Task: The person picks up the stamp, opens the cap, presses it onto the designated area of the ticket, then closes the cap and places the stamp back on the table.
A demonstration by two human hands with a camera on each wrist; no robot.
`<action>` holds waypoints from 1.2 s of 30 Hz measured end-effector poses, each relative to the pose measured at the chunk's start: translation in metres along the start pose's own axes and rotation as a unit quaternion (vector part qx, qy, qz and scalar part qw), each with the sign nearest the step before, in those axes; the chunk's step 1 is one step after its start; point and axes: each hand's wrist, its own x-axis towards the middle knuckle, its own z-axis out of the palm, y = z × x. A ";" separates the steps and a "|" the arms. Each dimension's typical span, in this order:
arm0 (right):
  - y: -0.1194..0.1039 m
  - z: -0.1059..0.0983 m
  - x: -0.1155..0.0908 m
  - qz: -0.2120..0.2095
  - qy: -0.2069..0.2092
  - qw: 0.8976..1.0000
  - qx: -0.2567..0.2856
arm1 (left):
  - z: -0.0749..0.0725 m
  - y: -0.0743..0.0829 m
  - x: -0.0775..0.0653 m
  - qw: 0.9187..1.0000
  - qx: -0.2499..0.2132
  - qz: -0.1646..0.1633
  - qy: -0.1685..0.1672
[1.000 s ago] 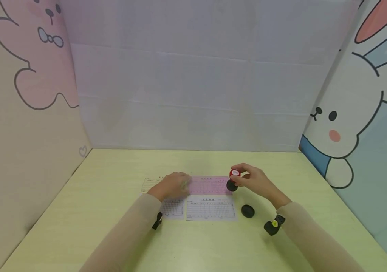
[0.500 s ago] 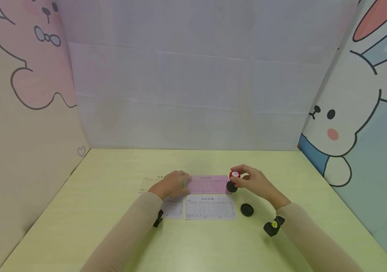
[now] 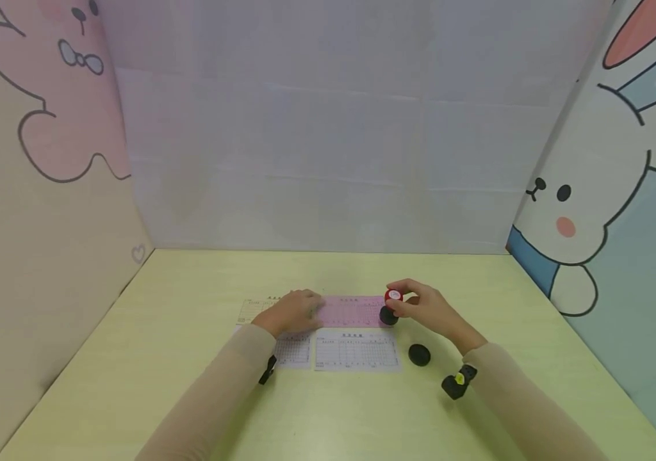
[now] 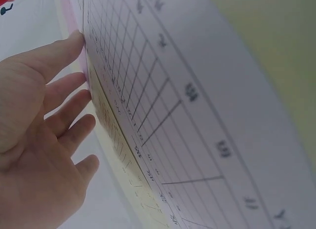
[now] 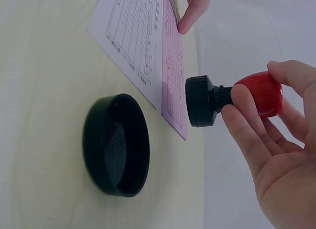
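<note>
Here: One Stamp, Held over a Pink Slip

We record one stamp [image 5: 217,98], red knob [image 5: 266,93] and black base [image 5: 200,101], gripped by the knob between the thumb and fingers of the right hand [image 3: 428,310], over the right end of one pink slip [image 3: 351,312]. Whether the base meets the slip, we cannot tell. We enter the left hand [image 3: 290,312] next: fingers loosely extended, fingertips at the pink slip and its neighbour, a cream slip [image 3: 255,311]. Nearer the person we count two white slips [image 3: 357,350], grid-printed, side by side, the left one partly hidden by a sleeve [image 3: 224,378]. Also listed: one round black cap [image 3: 419,355], hollow side up, on the pale table [image 3: 328,416], just right of the white slips.
</note>
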 end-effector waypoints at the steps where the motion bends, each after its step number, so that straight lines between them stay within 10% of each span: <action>1: 0.000 0.001 0.001 0.000 -0.001 1.000 0.000 | 0.000 0.000 0.000 1.000 0.000 0.000 0.000; 27: 0.011 0.020 0.020 -0.012 -0.015 1.000 -0.011 | -0.001 0.000 0.000 1.000 -0.001 0.004 -0.016; 36: -0.029 0.020 0.005 -0.006 -0.023 1.000 -0.008 | -0.001 -0.001 0.002 1.000 -0.003 0.001 -0.018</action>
